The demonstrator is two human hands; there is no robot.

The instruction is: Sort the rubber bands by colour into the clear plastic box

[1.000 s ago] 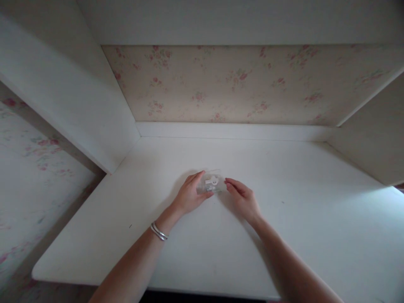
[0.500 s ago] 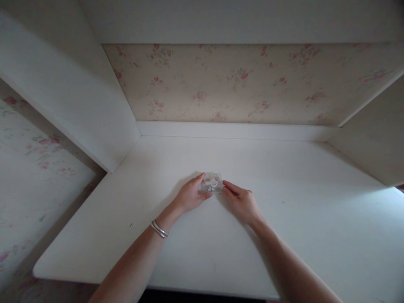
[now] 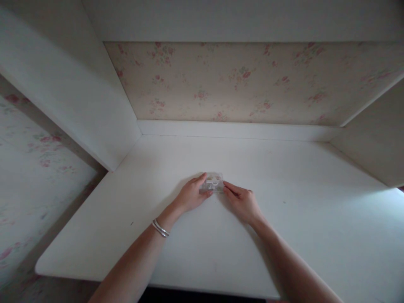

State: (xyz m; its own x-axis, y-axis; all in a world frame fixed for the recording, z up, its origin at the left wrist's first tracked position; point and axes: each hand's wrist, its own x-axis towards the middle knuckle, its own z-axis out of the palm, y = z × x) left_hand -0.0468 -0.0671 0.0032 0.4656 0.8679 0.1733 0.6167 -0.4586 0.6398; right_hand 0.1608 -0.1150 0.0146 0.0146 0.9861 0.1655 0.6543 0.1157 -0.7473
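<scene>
Small clear plastic case [image 3: 215, 183] with pale parts inside lies mid-way across the white tabletop [image 3: 284, 235], well short of the back ledge under the floral wallpaper [image 3: 240, 80]. Left hand [image 3: 191, 195] pinches its left end, thumb and fingers closed on it; two silver bangles [image 3: 160, 229] at that wrist. Right hand [image 3: 243, 203] pinches the right end with its fingertips. Case looks to sit low, at or just above the surface; contact cannot be confirmed. Judged step: two-handed holding or working of the case. A next move would need an even grip from both sides, since the case is small and slick.
</scene>
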